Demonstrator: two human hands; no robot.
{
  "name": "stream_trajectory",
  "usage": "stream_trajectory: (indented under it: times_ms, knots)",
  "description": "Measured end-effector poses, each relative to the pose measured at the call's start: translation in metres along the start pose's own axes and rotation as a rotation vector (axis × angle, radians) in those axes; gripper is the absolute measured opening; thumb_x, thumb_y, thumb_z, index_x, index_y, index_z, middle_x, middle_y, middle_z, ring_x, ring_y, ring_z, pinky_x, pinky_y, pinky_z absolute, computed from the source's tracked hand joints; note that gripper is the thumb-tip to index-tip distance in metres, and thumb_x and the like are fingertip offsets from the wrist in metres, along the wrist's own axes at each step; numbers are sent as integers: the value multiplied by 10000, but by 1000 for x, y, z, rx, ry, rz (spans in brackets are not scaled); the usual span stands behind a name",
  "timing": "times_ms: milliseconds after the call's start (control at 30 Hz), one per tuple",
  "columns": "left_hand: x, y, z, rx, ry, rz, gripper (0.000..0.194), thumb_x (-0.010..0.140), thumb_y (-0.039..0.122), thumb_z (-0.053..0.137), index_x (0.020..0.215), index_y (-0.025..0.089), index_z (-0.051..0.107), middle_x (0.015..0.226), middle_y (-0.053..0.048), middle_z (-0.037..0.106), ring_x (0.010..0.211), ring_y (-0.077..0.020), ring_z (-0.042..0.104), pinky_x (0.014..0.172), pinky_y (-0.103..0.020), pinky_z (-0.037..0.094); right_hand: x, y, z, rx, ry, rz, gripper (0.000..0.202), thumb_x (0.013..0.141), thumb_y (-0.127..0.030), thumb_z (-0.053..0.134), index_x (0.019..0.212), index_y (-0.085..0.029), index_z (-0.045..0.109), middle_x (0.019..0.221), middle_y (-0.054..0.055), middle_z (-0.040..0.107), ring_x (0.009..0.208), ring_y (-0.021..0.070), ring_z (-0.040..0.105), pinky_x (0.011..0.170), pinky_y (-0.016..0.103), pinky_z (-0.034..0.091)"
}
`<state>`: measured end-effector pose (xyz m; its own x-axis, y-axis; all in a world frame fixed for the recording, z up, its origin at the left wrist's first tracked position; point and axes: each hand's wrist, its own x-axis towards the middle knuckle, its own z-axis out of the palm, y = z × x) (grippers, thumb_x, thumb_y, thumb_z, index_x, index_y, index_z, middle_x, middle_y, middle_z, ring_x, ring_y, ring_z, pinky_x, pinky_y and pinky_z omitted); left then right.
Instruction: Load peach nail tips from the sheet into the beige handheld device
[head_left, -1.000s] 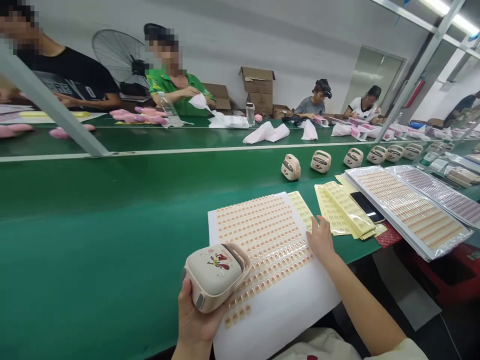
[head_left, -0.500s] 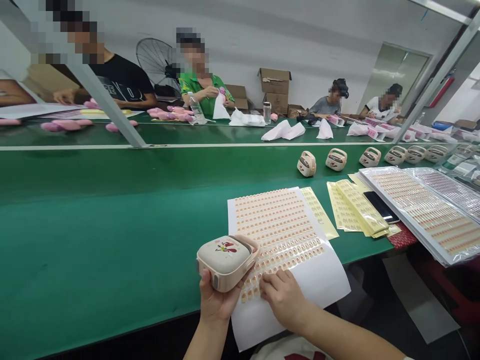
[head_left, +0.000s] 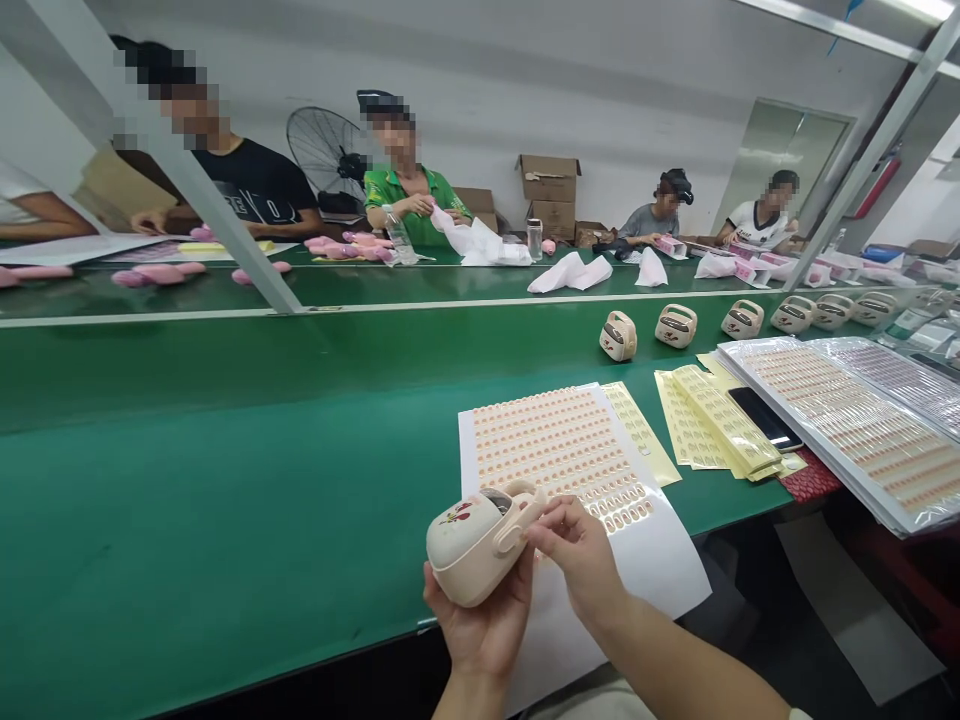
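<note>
My left hand (head_left: pixel 484 625) is wrapped round the underside of a small cream-coloured device (head_left: pixel 469 560) with a carry handle and a red printed motif, tilted above the table edge. At the handle's side, my right hand (head_left: pixel 581 545) pinches thumb and forefinger together. A tiny orange spot shows at the thumb tip, seemingly a small sticker, mostly hidden by the fingers. Beneath both hands lies a white sheet (head_left: pixel 660 575) bearing rows of small oval orange-and-gold stickers (head_left: pixel 540 435); its lower part hangs over the edge.
Several similar cream devices (head_left: pixel 676 326) stand in a row at the back right. Yellow sticker sheets (head_left: pixel 712 420), a dark phone (head_left: pixel 765 418) and plastic-wrapped sticker sheets (head_left: pixel 847 410) lie to the right. Across the green table (head_left: pixel 225 480), co-workers sit among pink items (head_left: pixel 157 275) and white wrapping (head_left: pixel 570 272).
My right hand has risen from the sticker sheet to the device's handle. My left hand has shifted right and turned the device so its handle side faces my right hand.
</note>
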<state>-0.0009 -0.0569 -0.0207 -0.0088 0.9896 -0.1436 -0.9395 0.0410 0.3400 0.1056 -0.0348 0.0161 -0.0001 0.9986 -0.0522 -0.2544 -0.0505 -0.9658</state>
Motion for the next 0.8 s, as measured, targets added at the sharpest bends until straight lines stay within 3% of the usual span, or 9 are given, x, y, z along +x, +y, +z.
stream_trajectory:
  times_ms: [200,600,700,800]
  knots:
    - [0,-8,9,-34,19,-22,552,756,635,445,1230,357,496,1210,-4,606,1108,-177,546,897,-240,441,-2,4,9,-98,105,-78,199,590,-404,734,583,-235,627,763,6,499,764,177,484,709,320,406]
    - [-1,-13,22,-70,42,-44,585,713,632,503,1235,368,489,1171,-2,630,1056,-180,578,843,-223,470,-8,13,15,23,179,-127,215,661,-403,680,593,-226,578,785,14,490,822,193,519,779,340,425]
    - [-1,-14,21,-89,-10,-47,584,729,627,492,1253,369,473,1181,3,629,1030,-162,593,859,-204,457,-9,15,16,11,192,-134,202,680,-385,665,599,-224,575,797,13,496,822,185,521,782,330,427]
    - [-1,-15,19,-163,-182,-64,531,774,584,471,1258,367,473,1182,13,633,1036,-146,595,898,-199,432,-10,13,17,15,212,-147,213,693,-383,657,594,-219,563,788,7,500,810,175,527,790,322,429]
